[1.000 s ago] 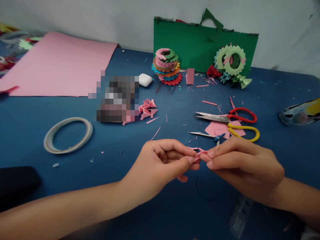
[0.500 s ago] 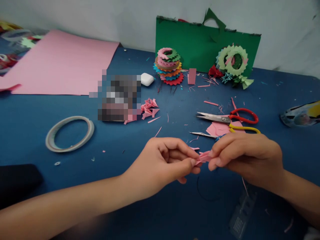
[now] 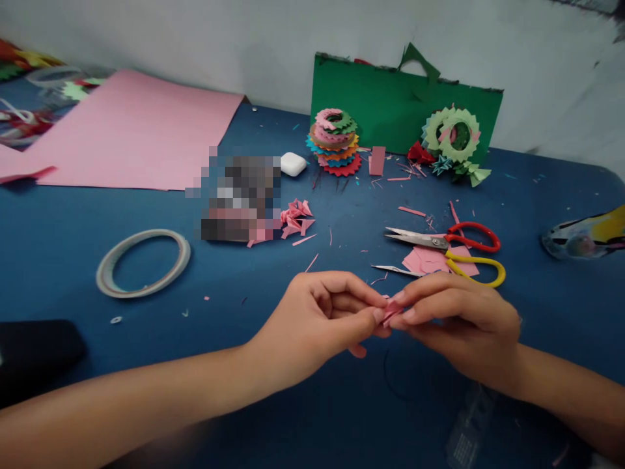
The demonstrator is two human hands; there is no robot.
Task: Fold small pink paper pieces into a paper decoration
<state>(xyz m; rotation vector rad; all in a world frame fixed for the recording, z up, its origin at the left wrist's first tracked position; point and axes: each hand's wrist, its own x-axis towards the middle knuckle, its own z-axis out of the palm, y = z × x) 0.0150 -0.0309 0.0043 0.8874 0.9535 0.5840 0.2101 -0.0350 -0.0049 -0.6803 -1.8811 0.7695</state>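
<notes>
Between my two hands is a small folded pink paper piece (image 3: pixel 390 311). My left hand (image 3: pixel 327 319) pinches its left end between thumb and forefinger. From the right, my right hand (image 3: pixel 459 322) grips the other end with closed fingertips, and the fingers cover much of the paper. Just beyond my right hand lie scissors (image 3: pixel 442 241) with one red and one yellow handle, resting on a stack of pink paper pieces (image 3: pixel 424 259). A second pointed metal blade (image 3: pixel 398 269) shows beside them, its rear part hidden by my right hand. A pile of folded pink pieces (image 3: pixel 297 218) lies farther back.
A tape roll (image 3: pixel 144 264) lies at left, near a large pink sheet (image 3: pixel 131 137). A green board (image 3: pixel 381 104) leans on the wall behind stacked zigzag paper rings (image 3: pixel 336 143) and pale green rings (image 3: pixel 454 133). A white case (image 3: pixel 293 164) sits beside a pixelated area. Paper scraps are scattered about.
My right hand has moved left, closer to my left hand, and covers more of the pink paper piece. More of the yellow scissor handle shows. The view has shifted slightly.
</notes>
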